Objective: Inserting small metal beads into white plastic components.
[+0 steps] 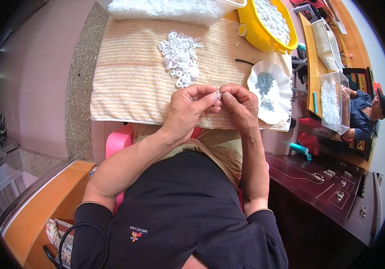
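white piece (218, 94) mostly hidden by hands (215, 105)

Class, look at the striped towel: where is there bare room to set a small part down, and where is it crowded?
Bare: the towel's left half, left of the white parts pile, and the strip between that pile and the white dish. Crowded: around the left hand and right hand, and the far edge by the yellow tub.

- A pinkish wall (35, 89) fills the left side, beside a speckled grey stone strip (81, 85).
- A dark reddish cabinet (331, 193) with metal handles stands at the right (its top glossy).
- An orange wooden surface (44, 210) sits lower left.
- Light is even, daylight-like.
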`<state>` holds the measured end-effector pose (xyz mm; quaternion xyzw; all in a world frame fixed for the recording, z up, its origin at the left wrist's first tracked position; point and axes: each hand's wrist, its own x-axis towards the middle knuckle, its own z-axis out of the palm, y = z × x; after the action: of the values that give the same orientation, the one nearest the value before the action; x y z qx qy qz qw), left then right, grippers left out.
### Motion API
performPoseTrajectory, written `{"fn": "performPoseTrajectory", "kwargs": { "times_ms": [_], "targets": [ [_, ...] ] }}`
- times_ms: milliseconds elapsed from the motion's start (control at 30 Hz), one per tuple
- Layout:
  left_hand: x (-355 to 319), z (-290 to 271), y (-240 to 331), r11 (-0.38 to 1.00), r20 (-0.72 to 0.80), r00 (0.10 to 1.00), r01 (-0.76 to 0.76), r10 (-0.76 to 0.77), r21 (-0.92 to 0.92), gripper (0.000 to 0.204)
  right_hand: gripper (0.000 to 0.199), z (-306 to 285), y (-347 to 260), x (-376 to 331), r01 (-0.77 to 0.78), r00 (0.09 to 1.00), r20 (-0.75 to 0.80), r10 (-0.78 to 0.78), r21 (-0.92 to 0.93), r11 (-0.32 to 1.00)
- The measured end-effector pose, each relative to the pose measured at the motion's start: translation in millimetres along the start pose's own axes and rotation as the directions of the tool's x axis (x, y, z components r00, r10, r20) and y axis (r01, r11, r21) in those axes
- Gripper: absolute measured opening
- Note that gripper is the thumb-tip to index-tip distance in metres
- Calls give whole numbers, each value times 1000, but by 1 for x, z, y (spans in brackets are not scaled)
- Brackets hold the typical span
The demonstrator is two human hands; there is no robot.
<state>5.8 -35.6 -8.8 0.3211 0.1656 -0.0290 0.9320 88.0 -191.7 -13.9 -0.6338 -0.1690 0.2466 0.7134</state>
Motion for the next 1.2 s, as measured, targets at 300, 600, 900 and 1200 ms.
{"fn": "performPoseTrajectory", "kwargs": {
  "times_ms": [300,600,900,1200],
  "targets": [
    [0,-1,0,1000,10,1000,9,-9,-9,18,8,-2,1,1,62,997,39,-60,-57,996],
    [-1,0,1,1000,-4,1000,22,-22,16,18,6,-1,-3,-1,112,993,46,-107,-126,986],
    [-2,0,-4,997,-36,999,-11,14,81,18,6,0,-1,-1,198,980,63,-189,-241,950],
    [-2,0,-4,999,-18,1000,-19,20,35,16,6,0,-2,-3,101,995,33,-97,-134,986]
  ]
}}
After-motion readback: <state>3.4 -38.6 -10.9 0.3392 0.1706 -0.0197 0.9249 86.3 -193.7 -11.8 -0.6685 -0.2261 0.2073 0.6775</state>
